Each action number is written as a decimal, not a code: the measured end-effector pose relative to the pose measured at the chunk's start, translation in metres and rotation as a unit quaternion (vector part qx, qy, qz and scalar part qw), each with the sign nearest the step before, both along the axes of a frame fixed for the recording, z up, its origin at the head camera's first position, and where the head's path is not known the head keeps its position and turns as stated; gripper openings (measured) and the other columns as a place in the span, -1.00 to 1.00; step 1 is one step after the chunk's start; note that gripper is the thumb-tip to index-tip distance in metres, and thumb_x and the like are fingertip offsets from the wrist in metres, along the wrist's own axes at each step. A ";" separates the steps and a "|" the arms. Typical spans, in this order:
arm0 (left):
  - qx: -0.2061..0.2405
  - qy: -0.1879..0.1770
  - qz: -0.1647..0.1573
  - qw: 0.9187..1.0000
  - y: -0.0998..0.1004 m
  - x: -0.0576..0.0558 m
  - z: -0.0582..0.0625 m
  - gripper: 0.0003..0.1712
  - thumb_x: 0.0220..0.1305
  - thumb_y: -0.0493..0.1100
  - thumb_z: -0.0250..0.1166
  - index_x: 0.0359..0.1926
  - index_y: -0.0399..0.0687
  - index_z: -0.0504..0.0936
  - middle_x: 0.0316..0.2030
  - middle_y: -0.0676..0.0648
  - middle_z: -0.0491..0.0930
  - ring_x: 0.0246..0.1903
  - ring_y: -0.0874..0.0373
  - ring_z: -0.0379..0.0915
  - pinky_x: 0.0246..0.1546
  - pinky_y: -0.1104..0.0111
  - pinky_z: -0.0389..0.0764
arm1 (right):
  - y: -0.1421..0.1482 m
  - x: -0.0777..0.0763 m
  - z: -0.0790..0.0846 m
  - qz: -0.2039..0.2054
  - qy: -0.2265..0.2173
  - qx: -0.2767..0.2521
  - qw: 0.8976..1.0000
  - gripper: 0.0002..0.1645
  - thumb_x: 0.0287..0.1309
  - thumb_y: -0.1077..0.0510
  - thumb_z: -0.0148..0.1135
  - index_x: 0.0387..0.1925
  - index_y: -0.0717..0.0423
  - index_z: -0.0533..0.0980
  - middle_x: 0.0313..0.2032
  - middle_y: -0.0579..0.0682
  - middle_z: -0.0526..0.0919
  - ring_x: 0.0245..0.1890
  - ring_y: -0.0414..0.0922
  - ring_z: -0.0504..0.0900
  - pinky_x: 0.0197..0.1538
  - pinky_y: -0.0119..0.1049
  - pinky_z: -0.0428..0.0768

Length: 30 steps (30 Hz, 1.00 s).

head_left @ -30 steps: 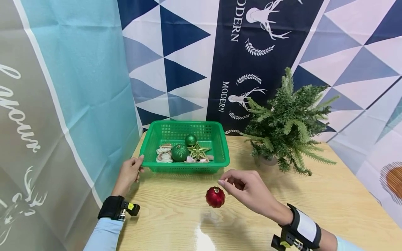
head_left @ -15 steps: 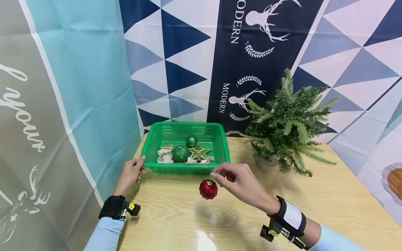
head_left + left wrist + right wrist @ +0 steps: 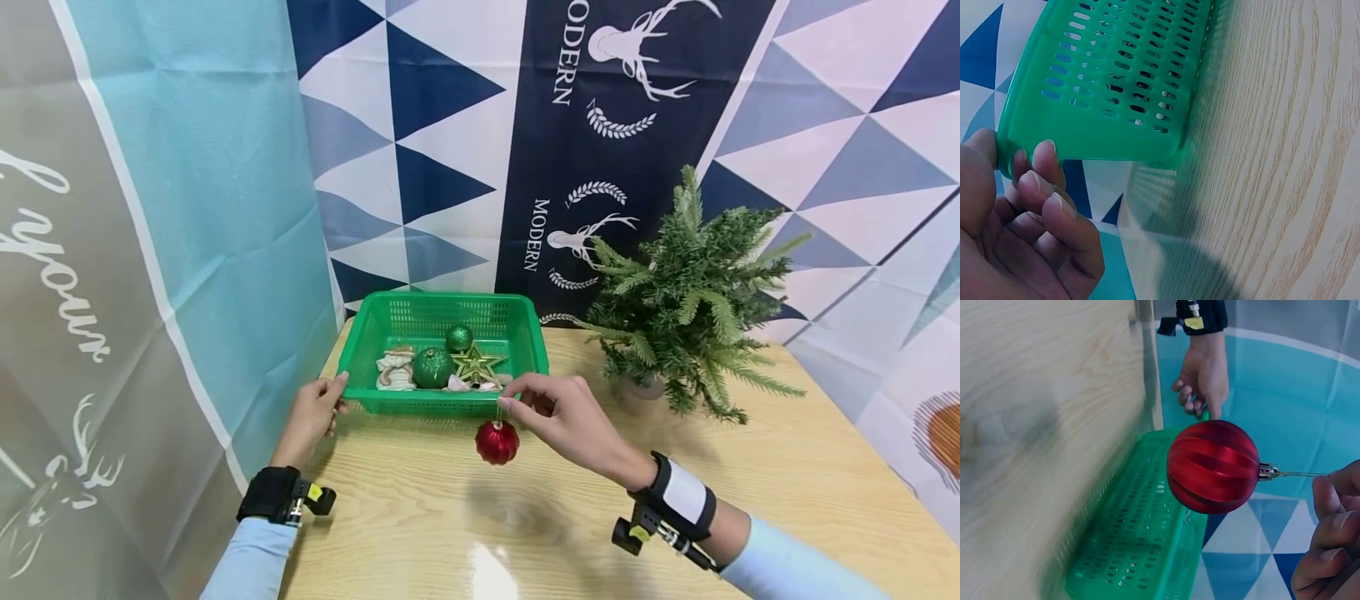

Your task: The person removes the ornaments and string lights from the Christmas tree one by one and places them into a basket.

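My right hand pinches the gold string of a red ribbed Christmas ball, which dangles just in front of the basket's near right side. In the right wrist view the ball hangs from the string between thumb and fingertip. With thumb and fingers my left hand grips the near left corner of the green plastic basket. The left wrist view shows the thumb over the rim and fingers below it. Inside the basket lie two green glitter balls, a gold star and a pale figure ornament.
A small artificial fir tree in a pot stands right of the basket on the wooden table. Patterned cloth hangs behind the table, and more cloth hangs along its left side.
My right hand has moved left and farther away, bringing the red ball closer to the basket's front. The left hand keeps its grip on the corner.
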State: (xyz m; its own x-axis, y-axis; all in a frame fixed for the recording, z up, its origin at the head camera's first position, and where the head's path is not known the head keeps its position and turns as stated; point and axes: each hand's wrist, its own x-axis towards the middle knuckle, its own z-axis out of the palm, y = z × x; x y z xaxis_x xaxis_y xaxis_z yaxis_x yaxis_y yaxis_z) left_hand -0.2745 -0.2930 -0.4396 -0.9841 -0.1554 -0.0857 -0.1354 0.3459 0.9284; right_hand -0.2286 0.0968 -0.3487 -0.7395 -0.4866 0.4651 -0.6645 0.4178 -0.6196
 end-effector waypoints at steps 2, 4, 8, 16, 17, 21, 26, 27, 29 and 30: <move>-0.001 0.002 0.000 1.000 0.000 0.000 0.000 -0.42 0.57 0.25 0.05 -0.34 -0.17 0.42 -0.40 -0.20 0.57 -0.66 0.12 0.28 -0.57 0.18 0.49 | 0.000 -0.005 0.001 -0.006 0.006 0.003 1.000 -0.93 0.44 0.08 0.31 -0.19 -0.14 0.69 -0.65 -0.32 0.41 -0.68 -0.31 0.32 -0.54 -0.38 0.30; -0.003 0.005 -0.001 1.000 0.000 -0.001 0.000 -0.42 0.57 0.26 0.06 -0.34 -0.17 0.43 -0.42 -0.16 0.57 -0.66 0.12 0.28 -0.57 0.16 0.49 | 0.000 -0.011 0.003 -0.011 0.007 0.006 1.000 -0.92 0.45 0.07 0.30 -0.17 -0.18 0.69 -0.64 -0.31 0.43 -0.67 -0.29 0.33 -0.53 -0.36 0.30; -0.006 0.005 -0.002 1.000 0.000 -0.001 0.000 -0.41 0.56 0.27 0.07 -0.35 -0.18 0.44 -0.44 -0.13 0.57 -0.66 0.13 0.29 -0.59 0.18 0.48 | 0.000 -0.020 0.005 -0.016 -0.003 0.011 1.000 -0.92 0.46 0.05 0.28 -0.15 -0.20 0.68 -0.59 -0.29 0.50 -0.66 -0.26 0.38 -0.50 -0.33 0.35; -0.006 0.007 -0.003 1.000 0.000 0.001 -0.002 -0.43 0.58 0.25 0.04 -0.35 -0.16 0.42 -0.36 -0.26 0.58 -0.64 0.12 0.29 -0.56 0.17 0.49 | -0.003 -0.034 0.010 -0.023 -0.020 0.014 0.999 -0.89 0.48 0.05 0.25 -0.15 -0.11 0.68 -0.53 -0.17 0.60 -0.62 -0.22 0.48 -0.46 -0.31 0.41; -0.005 0.007 -0.003 1.000 -0.001 0.001 -0.002 -0.43 0.59 0.24 0.04 -0.36 -0.16 0.41 -0.36 -0.27 0.58 -0.64 0.11 0.29 -0.56 0.17 0.49 | -0.003 -0.036 0.010 -0.025 -0.019 0.014 0.999 -0.89 0.48 0.05 0.25 -0.15 -0.11 0.68 -0.54 -0.18 0.61 -0.62 -0.23 0.49 -0.46 -0.31 0.41; -0.007 0.010 -0.002 1.000 -0.001 0.001 -0.003 -0.43 0.59 0.24 0.04 -0.36 -0.15 0.41 -0.37 -0.26 0.57 -0.65 0.12 0.28 -0.55 0.14 0.50 | -0.004 -0.046 0.013 -0.035 -0.009 0.013 0.999 -0.88 0.49 0.05 0.25 -0.15 -0.11 0.68 -0.55 -0.24 0.59 -0.63 -0.23 0.50 -0.49 -0.31 0.39; -0.010 0.011 -0.002 1.000 -0.001 0.001 -0.004 -0.43 0.59 0.24 0.04 -0.36 -0.16 0.43 -0.35 -0.29 0.58 -0.66 0.12 0.28 -0.55 0.14 0.49 | -0.004 -0.057 0.014 -0.050 -0.009 0.007 0.999 -0.89 0.48 0.05 0.26 -0.16 -0.09 0.69 -0.54 -0.17 0.61 -0.63 -0.20 0.49 -0.47 -0.29 0.39; -0.010 0.011 -0.002 1.000 0.000 0.001 -0.004 -0.43 0.59 0.24 0.04 -0.35 -0.16 0.43 -0.34 -0.31 0.58 -0.66 0.12 0.28 -0.56 0.14 0.49 | -0.004 -0.059 0.014 -0.053 -0.010 0.006 0.999 -0.89 0.48 0.05 0.26 -0.16 -0.08 0.69 -0.54 -0.15 0.61 -0.63 -0.19 0.49 -0.46 -0.28 0.40; -0.009 0.011 -0.001 1.000 0.000 0.001 -0.004 -0.43 0.59 0.24 0.04 -0.35 -0.16 0.44 -0.34 -0.30 0.58 -0.66 0.12 0.28 -0.56 0.13 0.49 | -0.003 -0.063 0.014 -0.061 -0.008 0.007 0.998 -0.88 0.48 0.05 0.26 -0.15 -0.08 0.68 -0.54 -0.13 0.61 -0.62 -0.18 0.49 -0.44 -0.27 0.41; -0.009 0.011 0.000 1.000 0.000 0.001 -0.004 -0.43 0.59 0.24 0.04 -0.34 -0.17 0.44 -0.34 -0.30 0.58 -0.66 0.12 0.28 -0.56 0.13 0.50 | -0.002 -0.065 0.014 -0.065 -0.005 0.007 0.998 -0.88 0.48 0.05 0.26 -0.16 -0.07 0.68 -0.54 -0.12 0.61 -0.62 -0.17 0.49 -0.44 -0.26 0.41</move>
State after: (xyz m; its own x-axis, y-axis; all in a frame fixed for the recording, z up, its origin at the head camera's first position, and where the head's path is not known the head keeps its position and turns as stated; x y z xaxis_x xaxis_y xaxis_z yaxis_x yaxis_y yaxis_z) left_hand -0.2738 -0.2930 -0.4433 -0.9859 -0.1562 -0.0607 -0.1143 0.3620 0.9251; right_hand -0.2939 0.0943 -0.3348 -0.8015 -0.3930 0.4508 -0.5978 0.5084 -0.6197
